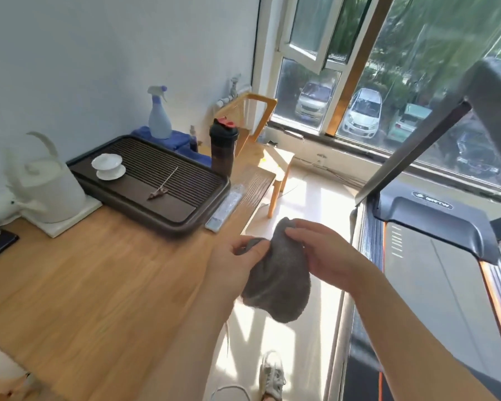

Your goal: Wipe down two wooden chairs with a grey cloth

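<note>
I see my left grip (237,256) and right grip (321,250) both pinching the grey cloth (278,282), held up just off the right edge of the worktop (84,285). One wooden chair (262,111) stands far, by the window (310,91).

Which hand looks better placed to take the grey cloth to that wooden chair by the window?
Probably the right hand: it pinches the cloth at its top and is over open floor leading to the chair. The left hand also holds the cloth, but beside the table edge.
</note>
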The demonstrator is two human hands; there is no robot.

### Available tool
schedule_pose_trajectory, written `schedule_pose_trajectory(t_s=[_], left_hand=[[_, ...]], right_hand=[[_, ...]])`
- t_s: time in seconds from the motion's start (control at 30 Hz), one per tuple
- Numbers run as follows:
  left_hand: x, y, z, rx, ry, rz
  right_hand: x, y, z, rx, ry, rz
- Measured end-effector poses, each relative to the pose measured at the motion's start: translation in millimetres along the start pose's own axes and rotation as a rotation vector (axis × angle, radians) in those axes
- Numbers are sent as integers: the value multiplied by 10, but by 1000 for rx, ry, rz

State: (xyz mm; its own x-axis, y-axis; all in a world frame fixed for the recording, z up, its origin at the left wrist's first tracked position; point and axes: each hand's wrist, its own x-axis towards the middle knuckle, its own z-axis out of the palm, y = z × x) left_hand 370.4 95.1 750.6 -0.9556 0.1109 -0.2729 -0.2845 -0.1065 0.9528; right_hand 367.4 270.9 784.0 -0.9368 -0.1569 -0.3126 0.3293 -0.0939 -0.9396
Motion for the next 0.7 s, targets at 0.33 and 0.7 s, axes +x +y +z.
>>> schedule_pose_trajectory(t_s=[0.33, 0.7], left_hand=[[2081, 276, 1024, -3, 84, 35], [3670, 625, 1571, -2, -131, -84]], right_hand=[[2002, -720, -1655, -226, -77, 36], [3389, -974, -2735, -1081, 137, -52]])
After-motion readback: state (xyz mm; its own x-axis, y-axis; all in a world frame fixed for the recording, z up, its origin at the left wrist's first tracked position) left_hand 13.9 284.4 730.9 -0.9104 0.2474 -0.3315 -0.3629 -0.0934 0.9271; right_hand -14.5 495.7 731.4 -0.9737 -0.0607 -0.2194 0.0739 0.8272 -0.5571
